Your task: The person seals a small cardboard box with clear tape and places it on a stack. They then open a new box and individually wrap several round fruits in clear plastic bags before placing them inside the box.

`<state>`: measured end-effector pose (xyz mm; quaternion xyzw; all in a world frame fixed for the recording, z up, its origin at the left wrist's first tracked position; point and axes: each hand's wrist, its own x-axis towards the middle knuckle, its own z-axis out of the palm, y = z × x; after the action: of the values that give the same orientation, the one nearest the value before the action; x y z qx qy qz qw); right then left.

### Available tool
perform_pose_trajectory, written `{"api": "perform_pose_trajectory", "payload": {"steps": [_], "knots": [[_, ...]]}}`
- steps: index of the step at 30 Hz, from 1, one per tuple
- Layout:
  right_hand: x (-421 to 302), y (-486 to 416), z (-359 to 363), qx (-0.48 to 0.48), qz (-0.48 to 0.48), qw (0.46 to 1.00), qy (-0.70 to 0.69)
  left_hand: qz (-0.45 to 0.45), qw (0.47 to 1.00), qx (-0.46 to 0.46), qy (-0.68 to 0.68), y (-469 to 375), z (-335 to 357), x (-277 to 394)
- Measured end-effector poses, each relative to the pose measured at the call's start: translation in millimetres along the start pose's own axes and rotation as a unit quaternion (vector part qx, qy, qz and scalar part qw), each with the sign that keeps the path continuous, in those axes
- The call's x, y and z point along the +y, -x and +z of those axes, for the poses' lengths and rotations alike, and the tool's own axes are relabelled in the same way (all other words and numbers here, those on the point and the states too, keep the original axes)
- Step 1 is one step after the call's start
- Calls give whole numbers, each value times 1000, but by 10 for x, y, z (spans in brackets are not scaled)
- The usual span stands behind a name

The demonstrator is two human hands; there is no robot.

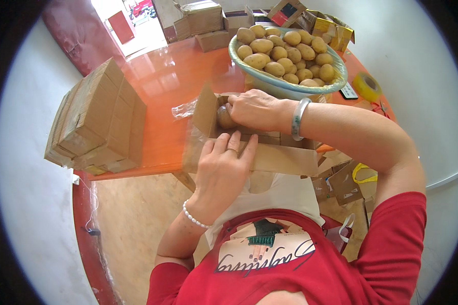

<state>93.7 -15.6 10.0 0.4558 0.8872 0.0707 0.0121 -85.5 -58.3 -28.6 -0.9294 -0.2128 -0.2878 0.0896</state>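
Observation:
An open cardboard box (pixel 286 156) stands at the table's front edge, its flaps folded out. My left hand (pixel 225 164), with a ring and a pearl bracelet at the wrist, lies with fingers spread on the box's near side and flap. My right hand (pixel 253 110), with a jade bangle behind it, reaches into the box, its fingers curled at a potato (pixel 225 117) in the left end; whether they grip it is hidden. Beyond the box, a large basin (pixel 288 87) lined with plastic film holds a heap of potatoes (pixel 278 53).
Taped cardboard boxes (pixel 99 114) stand on the orange table (pixel 164 133) at left. Clear plastic film (pixel 184 109) lies beside the open box. A yellow tape roll (pixel 367 86) and a dark phone-like item (pixel 348 91) are at right. More cartons (pixel 204 21) sit behind; flattened cardboard (pixel 343 187) lies below right.

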Motion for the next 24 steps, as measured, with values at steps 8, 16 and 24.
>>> {"api": "perform_pose_trajectory", "payload": {"steps": [8, 16, 24], "knots": [[145, 303, -498, 42, 82, 995, -35, 10, 986, -129, 104, -153, -170, 51], [43, 1320, -311, 365, 112, 923, -42, -20, 985, -127, 113, -204, -148, 71], [-124, 2483, 211, 380, 328, 860, -93, -69, 988, -117, 69, -87, -70, 133]]}}
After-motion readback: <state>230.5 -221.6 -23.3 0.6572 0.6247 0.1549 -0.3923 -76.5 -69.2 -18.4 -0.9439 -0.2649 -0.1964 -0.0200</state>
